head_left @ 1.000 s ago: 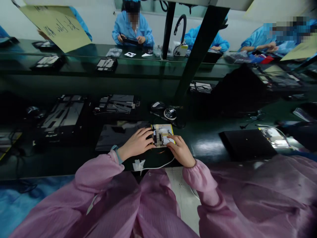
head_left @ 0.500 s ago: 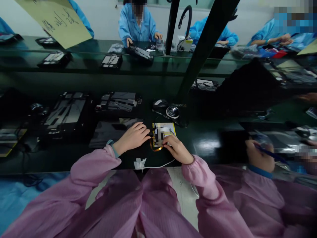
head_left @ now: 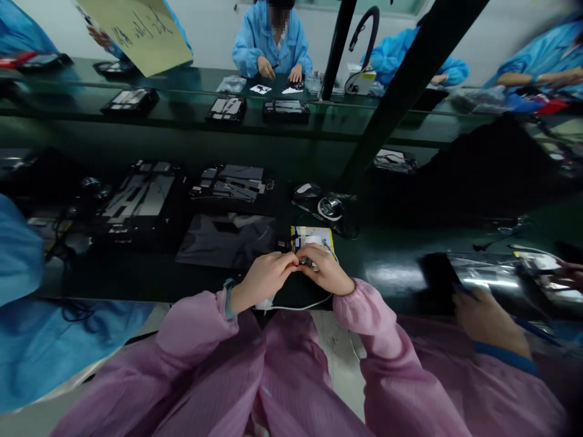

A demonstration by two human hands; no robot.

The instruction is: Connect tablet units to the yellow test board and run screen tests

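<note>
A small yellow-edged board [head_left: 325, 233] lies on the dark green bench, partly covered by my fingers. My left hand [head_left: 268, 276] is closed at the board's lower left corner, its fingertips pinched together; what they grip is too small to make out. Over the lower part of the board, my right hand [head_left: 325, 269] has its fingers bent and its fingertips meeting those of my left hand. Whatever it pinches is hidden. A white cable [head_left: 300, 308] runs along the bench edge below my hands.
A dark flat panel [head_left: 225, 243] lies left of the board, with opened devices [head_left: 237, 182] behind it. A mouse [head_left: 307, 192] and a round shiny object [head_left: 330, 208] sit behind the board. A co-worker's hand [head_left: 489, 318] is at the right.
My left hand has moved right and down, from beside the board to meet my right hand at its lower edge. The orange ribbon is now hidden. The view has shifted slightly.
</note>
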